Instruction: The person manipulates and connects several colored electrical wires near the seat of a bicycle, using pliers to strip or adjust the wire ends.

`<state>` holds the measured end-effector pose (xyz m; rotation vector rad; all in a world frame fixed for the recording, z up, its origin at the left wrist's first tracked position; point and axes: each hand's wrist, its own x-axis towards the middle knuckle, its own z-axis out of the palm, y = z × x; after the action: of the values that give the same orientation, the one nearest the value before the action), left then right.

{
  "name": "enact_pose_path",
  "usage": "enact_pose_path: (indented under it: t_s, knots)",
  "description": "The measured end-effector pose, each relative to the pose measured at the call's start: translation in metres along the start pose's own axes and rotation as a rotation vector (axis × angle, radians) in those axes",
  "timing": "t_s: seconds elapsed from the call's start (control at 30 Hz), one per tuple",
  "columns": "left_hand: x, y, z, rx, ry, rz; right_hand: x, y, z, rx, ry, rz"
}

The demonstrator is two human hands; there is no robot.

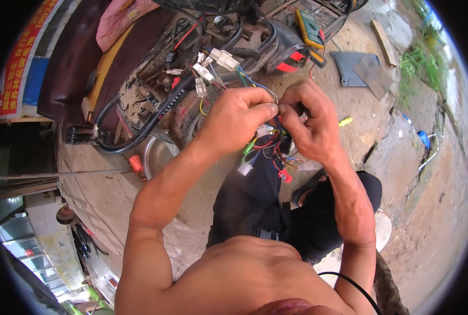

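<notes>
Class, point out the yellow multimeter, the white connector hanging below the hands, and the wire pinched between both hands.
yellow multimeter (310,29), head view, its face.
white connector (244,168), head view, its body.
wire (258,84), head view, its blue-green stretch above the left hand.

The person is bare-chested, with both forearms and hands (276,118) uncovered, no sleeves or gloves. Black trousers (255,205) cover the legs, with what looks like a black buckle (266,234) at the waist.
</notes>
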<state>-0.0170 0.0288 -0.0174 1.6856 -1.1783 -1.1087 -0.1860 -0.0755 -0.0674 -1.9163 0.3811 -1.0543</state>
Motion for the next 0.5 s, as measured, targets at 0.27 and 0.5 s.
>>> enact_pose_path:
  t_s: [0.27,0.5]
  knots:
    - [0.009,-0.011,0.014,-0.209,0.196,0.060,0.020,0.008,-0.003,-0.175,0.042,-0.265]
    - [0.005,-0.010,0.019,-0.252,0.234,0.071,0.010,0.015,0.003,-0.096,0.027,-0.135]
